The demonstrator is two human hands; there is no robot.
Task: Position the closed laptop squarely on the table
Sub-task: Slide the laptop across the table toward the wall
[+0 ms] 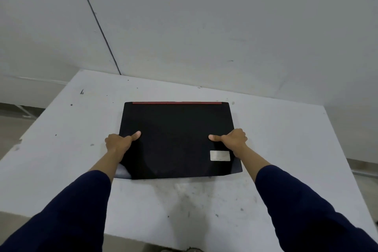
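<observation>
- Head view: closed black laptop [178,139] sits roughly mid-surface, red strip along its far edge, silver sticker [220,155] on lid near the right hand.
- Surface [286,139] is white, scuffed, w/ dark specks; wall behind is plain.
- Left hand [118,142] grips the laptop's left side, thumb flat on lid, fingers curled under/around the edge (hidden).
- Right hand [235,139] grips the right side the same way, thumb on lid, fingers out of sight below the edge.
- Near edge looks slightly raised or overhanging its shadow; can't tell if laptop is fully down or held just off the surface.
- Far edge runs approx parallel to the surface's back edge; lens warps lines, so squareness is hard to judge.
- Handling, my guess: stiff slab, moderately heavy, smooth lid prob. slippery under thumbs; hinge end heavier.
- Best hold: both side edges near the middle, as now, so it turns w/o flexing.
- Risk: dropping a corner or scraping the base; set down flat, then nudge to align.
</observation>
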